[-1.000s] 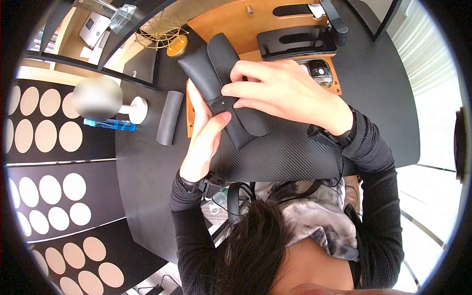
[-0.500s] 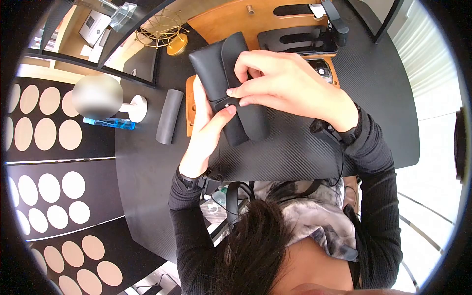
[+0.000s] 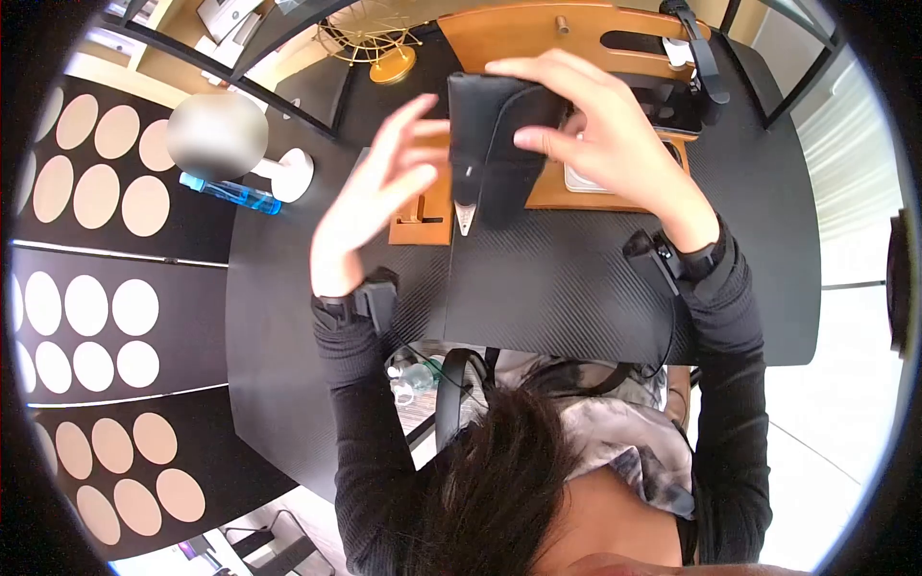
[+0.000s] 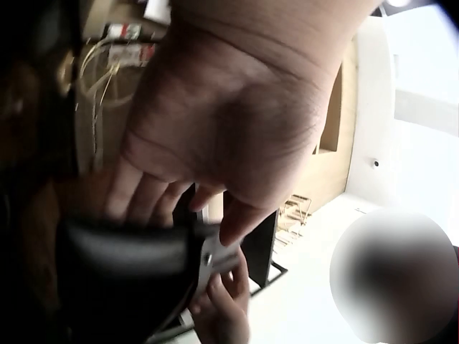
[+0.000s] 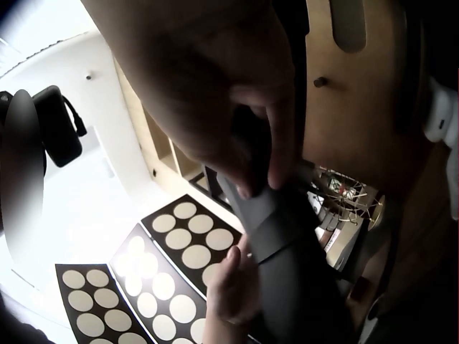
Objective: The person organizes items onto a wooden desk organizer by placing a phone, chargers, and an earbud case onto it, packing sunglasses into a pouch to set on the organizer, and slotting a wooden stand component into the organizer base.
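A black leather-like glasses case [image 3: 509, 173] with a rounded flap is held up over the table in the head view. My right hand [image 3: 615, 125] grips its upper right part, with the thumb across the flap and fingers over the top edge. My left hand [image 3: 375, 192] is at the case's left side, fingers loosely spread. A pale pointed tip [image 3: 465, 219] shows below the case's lower left end. In the left wrist view, my left hand [image 4: 222, 122] reaches over the case [image 4: 129, 272], its thumb right at a strap with a snap [image 4: 208, 259].
A wooden organizer [image 3: 413, 233] lies on the black table [image 3: 538, 278] behind the case, a wooden stand [image 3: 519, 38] rising at the back. A gold wheel ornament [image 3: 392, 65], a white-based round mirror [image 3: 293, 175] and a blue bottle [image 3: 230, 194] stand to the left.
The case has moved up and right and turned more upright. My left hand has let go of it and drawn left, while my right hand has shifted to its upper part. The head view has shifted too.
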The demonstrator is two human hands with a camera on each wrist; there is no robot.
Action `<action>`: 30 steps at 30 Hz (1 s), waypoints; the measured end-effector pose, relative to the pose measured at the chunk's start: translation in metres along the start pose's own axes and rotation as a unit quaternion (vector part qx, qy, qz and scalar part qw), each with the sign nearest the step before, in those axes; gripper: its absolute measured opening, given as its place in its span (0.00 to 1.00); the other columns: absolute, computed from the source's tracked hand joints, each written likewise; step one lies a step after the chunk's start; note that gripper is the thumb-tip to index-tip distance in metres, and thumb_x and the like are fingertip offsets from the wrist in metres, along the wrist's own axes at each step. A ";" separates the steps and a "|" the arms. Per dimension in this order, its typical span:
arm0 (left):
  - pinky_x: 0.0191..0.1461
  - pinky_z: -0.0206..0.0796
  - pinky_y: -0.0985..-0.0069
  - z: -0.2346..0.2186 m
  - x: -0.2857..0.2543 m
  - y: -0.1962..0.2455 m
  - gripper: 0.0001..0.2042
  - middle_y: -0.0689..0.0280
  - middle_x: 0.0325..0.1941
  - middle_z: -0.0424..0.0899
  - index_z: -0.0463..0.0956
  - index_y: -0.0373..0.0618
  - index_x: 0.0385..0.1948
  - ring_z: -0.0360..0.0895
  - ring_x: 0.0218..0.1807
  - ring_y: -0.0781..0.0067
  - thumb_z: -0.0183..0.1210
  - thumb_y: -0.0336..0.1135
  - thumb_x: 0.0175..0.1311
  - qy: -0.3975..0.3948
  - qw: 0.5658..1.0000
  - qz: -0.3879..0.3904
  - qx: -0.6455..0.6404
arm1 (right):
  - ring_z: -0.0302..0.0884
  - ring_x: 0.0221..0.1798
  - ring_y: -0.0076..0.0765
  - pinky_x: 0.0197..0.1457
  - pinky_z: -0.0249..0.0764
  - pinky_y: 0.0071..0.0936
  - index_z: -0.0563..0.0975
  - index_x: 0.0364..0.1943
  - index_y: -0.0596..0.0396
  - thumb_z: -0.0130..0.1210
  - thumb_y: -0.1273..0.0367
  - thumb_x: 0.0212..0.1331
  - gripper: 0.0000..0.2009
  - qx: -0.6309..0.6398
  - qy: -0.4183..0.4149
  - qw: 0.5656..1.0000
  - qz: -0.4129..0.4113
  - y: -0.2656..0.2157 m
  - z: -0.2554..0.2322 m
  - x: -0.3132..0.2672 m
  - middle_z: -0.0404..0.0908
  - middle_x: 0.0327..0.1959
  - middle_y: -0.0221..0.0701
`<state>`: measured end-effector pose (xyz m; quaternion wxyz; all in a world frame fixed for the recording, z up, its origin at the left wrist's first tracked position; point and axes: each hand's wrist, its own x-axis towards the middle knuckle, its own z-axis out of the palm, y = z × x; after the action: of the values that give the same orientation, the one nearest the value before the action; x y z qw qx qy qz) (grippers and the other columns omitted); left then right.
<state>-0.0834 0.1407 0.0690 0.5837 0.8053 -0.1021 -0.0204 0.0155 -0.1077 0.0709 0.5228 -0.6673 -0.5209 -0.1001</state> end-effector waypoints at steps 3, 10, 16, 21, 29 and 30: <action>0.69 0.56 0.63 -0.066 -0.022 -0.042 0.42 0.50 0.65 0.63 0.52 0.43 0.68 0.61 0.67 0.52 0.66 0.45 0.54 0.098 0.907 -0.049 0.407 | 0.77 0.43 0.43 0.43 0.76 0.33 0.72 0.55 0.49 0.62 0.74 0.48 0.25 -0.135 0.059 0.989 -0.015 0.014 0.006 0.012 0.74 0.41 0.36; 0.67 0.58 0.63 -0.118 -0.076 -0.115 0.50 0.46 0.59 0.66 0.55 0.38 0.66 0.63 0.64 0.48 0.73 0.41 0.35 0.145 0.889 -0.208 0.382 | 0.78 0.43 0.39 0.43 0.78 0.33 0.71 0.55 0.51 0.60 0.73 0.51 0.24 -0.304 0.095 0.948 -0.001 0.051 0.036 0.033 0.71 0.43 0.33; 0.58 0.63 0.69 -0.091 -0.066 -0.087 0.40 0.60 0.50 0.71 0.61 0.39 0.58 0.69 0.53 0.66 0.72 0.32 0.38 0.227 0.949 -0.081 0.203 | 0.75 0.45 0.36 0.45 0.77 0.32 0.74 0.51 0.50 0.60 0.72 0.51 0.20 -0.357 0.152 0.920 -0.060 0.058 0.031 0.039 0.71 0.43 0.31; 0.54 0.67 0.70 0.002 0.003 -0.027 0.39 0.58 0.49 0.71 0.58 0.39 0.56 0.70 0.51 0.70 0.73 0.32 0.39 0.240 0.963 -0.024 0.120 | 0.74 0.46 0.36 0.43 0.74 0.32 0.76 0.48 0.50 0.61 0.70 0.51 0.17 -0.425 0.210 0.872 -0.119 0.057 0.024 0.044 0.73 0.46 0.27; 0.57 0.64 0.72 0.087 0.093 -0.052 0.36 0.58 0.50 0.71 0.55 0.39 0.55 0.69 0.55 0.68 0.72 0.33 0.47 0.279 0.952 0.096 0.076 | 0.79 0.43 0.43 0.45 0.76 0.36 0.74 0.49 0.50 0.56 0.62 0.57 0.16 -0.205 0.053 0.976 -0.038 0.042 0.012 0.027 0.71 0.46 0.33; 0.57 0.64 0.72 0.084 0.091 -0.053 0.36 0.58 0.50 0.71 0.55 0.39 0.55 0.69 0.55 0.68 0.72 0.33 0.47 0.279 0.953 0.094 0.077 | 0.78 0.43 0.43 0.46 0.76 0.36 0.73 0.49 0.51 0.58 0.64 0.55 0.17 -0.188 0.046 0.980 -0.045 0.047 0.011 0.027 0.71 0.46 0.33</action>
<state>0.0004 0.0610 0.0007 0.5242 0.8083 -0.0121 0.2677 0.0602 -0.0788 0.0562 0.4065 -0.7245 -0.4972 -0.2504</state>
